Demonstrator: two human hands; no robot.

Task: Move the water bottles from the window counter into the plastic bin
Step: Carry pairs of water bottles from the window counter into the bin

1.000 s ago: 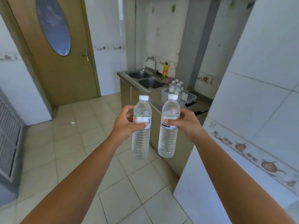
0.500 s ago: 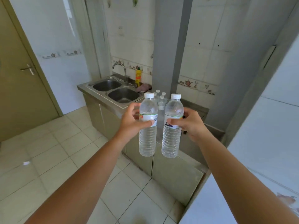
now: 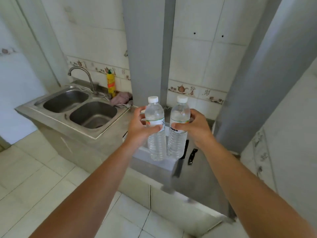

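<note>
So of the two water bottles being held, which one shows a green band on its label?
The bottle in the left hand, left bottle: a green band tops its label; the right bottle shows dark print.

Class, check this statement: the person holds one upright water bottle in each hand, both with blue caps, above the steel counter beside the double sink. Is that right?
Not quite: the caps are white, not blue, as the head view shows. The left hand holds one upright water bottle and the right hand the other, above the steel counter beside the double sink.
</note>
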